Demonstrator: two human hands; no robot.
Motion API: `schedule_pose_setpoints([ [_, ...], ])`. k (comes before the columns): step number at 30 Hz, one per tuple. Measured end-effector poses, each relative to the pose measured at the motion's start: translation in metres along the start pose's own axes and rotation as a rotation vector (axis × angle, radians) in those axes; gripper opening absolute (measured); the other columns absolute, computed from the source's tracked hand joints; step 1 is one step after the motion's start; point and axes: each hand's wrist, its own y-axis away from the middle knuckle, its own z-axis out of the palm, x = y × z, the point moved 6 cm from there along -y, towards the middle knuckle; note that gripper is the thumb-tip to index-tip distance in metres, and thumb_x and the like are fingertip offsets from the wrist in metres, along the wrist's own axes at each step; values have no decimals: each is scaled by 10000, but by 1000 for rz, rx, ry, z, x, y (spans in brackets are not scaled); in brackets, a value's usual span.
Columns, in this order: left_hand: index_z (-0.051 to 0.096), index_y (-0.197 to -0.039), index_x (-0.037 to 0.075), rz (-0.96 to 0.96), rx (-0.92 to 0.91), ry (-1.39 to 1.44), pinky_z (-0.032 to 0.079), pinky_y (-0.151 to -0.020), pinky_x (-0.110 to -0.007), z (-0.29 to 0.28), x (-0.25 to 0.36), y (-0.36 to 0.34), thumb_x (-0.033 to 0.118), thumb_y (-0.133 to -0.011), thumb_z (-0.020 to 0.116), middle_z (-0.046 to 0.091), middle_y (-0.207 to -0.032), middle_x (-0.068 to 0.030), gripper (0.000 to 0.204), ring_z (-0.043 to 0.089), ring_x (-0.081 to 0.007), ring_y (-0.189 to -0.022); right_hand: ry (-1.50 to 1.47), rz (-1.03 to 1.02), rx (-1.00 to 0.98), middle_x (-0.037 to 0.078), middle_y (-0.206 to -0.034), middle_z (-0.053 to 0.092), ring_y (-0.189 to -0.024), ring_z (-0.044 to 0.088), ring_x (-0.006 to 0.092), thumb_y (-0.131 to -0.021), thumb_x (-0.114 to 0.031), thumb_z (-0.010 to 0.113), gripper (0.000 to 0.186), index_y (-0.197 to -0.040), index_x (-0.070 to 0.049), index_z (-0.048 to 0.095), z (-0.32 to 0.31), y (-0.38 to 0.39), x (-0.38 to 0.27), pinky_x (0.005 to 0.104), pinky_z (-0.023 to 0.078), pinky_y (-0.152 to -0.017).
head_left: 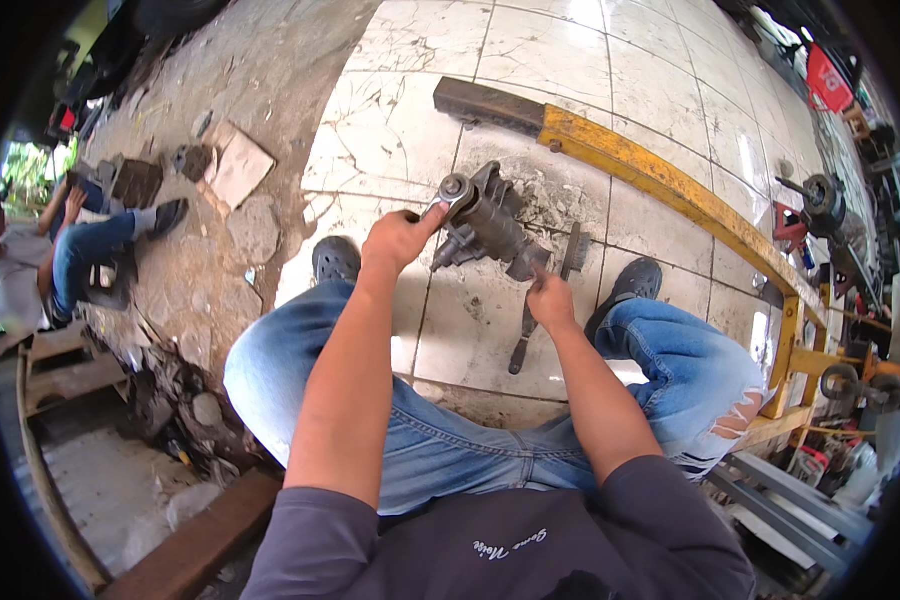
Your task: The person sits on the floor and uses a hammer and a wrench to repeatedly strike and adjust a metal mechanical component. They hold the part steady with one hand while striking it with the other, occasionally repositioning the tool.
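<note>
Holding metalwork point(495, 226), left hand point(394, 240) — brush point(574, 248), right hand point(553, 302)

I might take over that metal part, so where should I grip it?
Probably the thick, rounded middle of the metal part, from above: that stretch lies uncovered, while the left hand holds the ring end and the right hand is at the other.

We see bright daylight glaring white off the tiles point(395, 125) at top, foliage point(27, 165) washed out at far left, the bar point(660, 182) curved by fisheye distortion, and edges falling into black.
</note>
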Motion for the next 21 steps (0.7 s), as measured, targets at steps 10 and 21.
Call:
schedule_pose_setpoints([
  [10,706,-1143,75,-93,-139,-19,484,-946,-403,-8,-3,15,848,-752,470,684,-1151,-168,898,630,-315,-1113,-680,63,1,78,-846,668,-616,563,129,-997,-97,447,303,-1280,-32,535,-39,-19,-121,283,459,-586],
  [21,717,-1097,76,-105,-171,-23,499,-921,-411,-10,-2,17,849,-755,457,698,-1110,-159,884,646,-309,-1084,-291,-3,-38,126,-729,655,-694,664,207,-955,-95,500,328,-1262,-80,613,-42,-29,-114,341,506,-700],
])
